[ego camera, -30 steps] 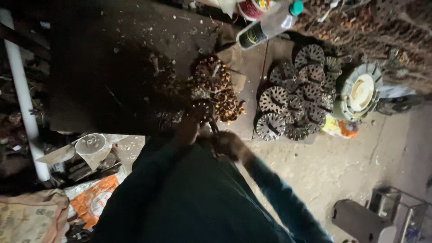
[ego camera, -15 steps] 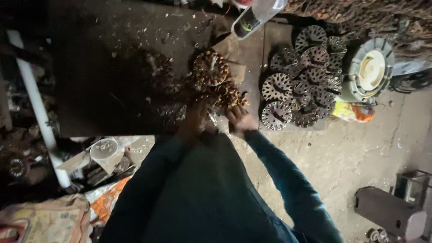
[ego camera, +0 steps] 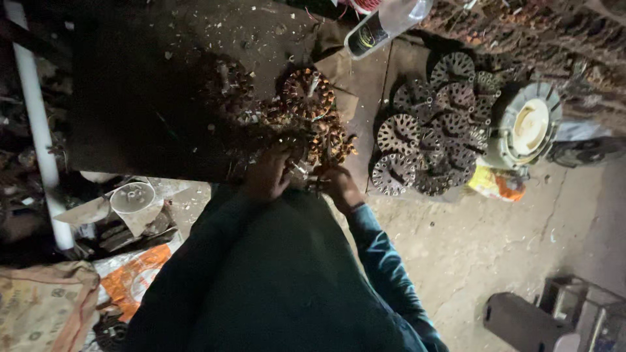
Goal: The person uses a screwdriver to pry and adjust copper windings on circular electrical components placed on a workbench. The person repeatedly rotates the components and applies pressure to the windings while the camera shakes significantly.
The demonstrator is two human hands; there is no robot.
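At frame centre, the left hand [ego camera: 266, 175] and right hand [ego camera: 339, 186] curl around a copper-wound stator [ego camera: 301, 163], apparently stripping it; next, judging by this, firmer pulling.

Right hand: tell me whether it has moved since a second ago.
Yes. The right hand has shifted away from the left hand, toward the pile of dark slotted discs, and now lies closer to it.

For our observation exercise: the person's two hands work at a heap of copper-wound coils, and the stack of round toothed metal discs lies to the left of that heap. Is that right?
Not quite. In the head view the stack of discs lies to the right of the heap of coils, not the left. Both the left hand and right hand are at the heap.
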